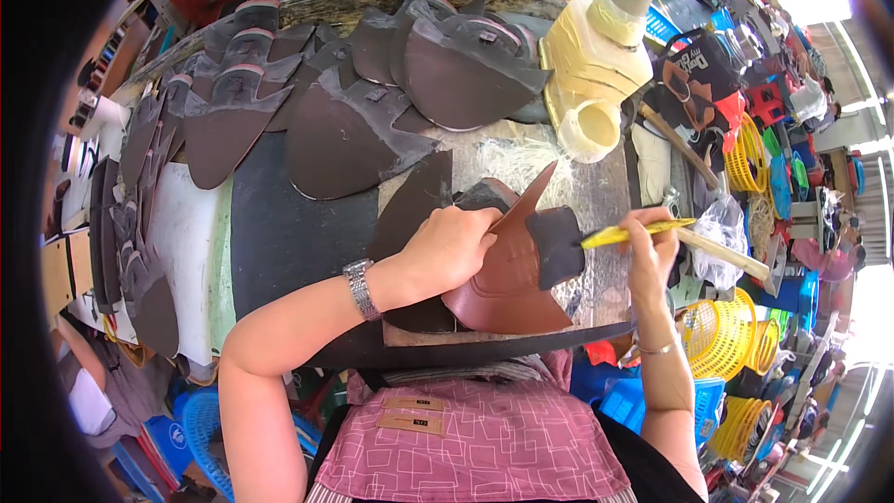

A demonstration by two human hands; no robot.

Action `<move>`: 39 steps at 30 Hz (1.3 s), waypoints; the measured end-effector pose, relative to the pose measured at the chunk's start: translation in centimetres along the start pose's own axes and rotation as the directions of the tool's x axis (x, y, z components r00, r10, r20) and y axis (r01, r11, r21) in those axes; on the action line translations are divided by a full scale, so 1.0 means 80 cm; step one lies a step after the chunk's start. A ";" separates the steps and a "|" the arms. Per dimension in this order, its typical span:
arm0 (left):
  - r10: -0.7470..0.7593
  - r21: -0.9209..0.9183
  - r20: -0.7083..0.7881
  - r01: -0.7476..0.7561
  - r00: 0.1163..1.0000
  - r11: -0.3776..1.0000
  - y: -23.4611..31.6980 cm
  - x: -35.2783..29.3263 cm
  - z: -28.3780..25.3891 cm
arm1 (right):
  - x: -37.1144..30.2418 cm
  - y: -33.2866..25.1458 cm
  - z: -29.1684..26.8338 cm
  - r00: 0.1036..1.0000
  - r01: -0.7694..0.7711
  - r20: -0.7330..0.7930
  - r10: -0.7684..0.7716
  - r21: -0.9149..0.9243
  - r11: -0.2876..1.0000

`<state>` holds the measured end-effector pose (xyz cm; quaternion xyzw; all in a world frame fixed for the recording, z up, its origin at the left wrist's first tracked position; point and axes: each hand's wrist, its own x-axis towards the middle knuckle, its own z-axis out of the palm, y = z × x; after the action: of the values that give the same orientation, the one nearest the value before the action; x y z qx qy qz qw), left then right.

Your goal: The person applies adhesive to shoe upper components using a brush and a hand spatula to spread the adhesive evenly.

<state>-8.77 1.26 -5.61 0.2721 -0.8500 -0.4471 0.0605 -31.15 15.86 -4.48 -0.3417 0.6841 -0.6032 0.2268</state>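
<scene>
A brown leather shoe upper piece (pixel 507 270) lies in front of me, with a black flap (pixel 556 247) at its right side. My left hand (pixel 447 247) is closed on the upper's far edge, fingers bent over the leather. In my right hand (pixel 650 247) is a slim yellow brush-like tool (pixel 610 237). Its dark tip is at the right edge of the black flap; whether it touches I cannot tell. A dark cut piece (pixel 414 200) lies partly under my left hand and the upper.
Overlapping dark shoe uppers (pixel 349 144) cover the table's far and left parts. A glue-crusted yellow container (pixel 596 65) with a cone top stands at the far right. Wooden handles (pixel 684 144) lie beyond my right hand. Yellow baskets (pixel 722 335) are stacked off the right side.
</scene>
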 end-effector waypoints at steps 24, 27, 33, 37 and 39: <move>0.481 0.600 -0.117 -0.324 0.869 0.731 -0.053 -0.103 -0.090 | 0.145 0.013 0.023 0.991 0.115 -0.029 -0.128 -0.276 0.954; 0.656 0.427 0.070 -0.617 0.751 0.661 -0.022 -0.094 -0.036 | 0.148 0.023 -0.001 1.000 0.011 0.027 -0.014 0.114 0.993; 0.457 0.481 -0.151 -0.338 0.877 0.809 -0.036 -0.090 -0.047 | 0.129 -0.006 -0.004 0.998 0.055 -0.024 -0.050 0.355 0.933; 0.158 0.303 -0.397 -0.034 0.904 0.952 -0.057 -0.073 -0.049 | 0.153 -0.020 0.020 0.978 0.162 -0.112 -0.177 -0.130 0.978; -0.052 0.120 -0.383 0.105 0.922 0.987 -0.050 -0.061 -0.045 | 0.162 -0.013 0.030 0.980 0.155 -0.061 -0.192 -0.378 0.913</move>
<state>-1.77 -0.63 -5.93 0.3906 -0.8396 -0.3283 0.1864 -37.85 4.63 -2.57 -0.4082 0.7628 -0.4965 0.0705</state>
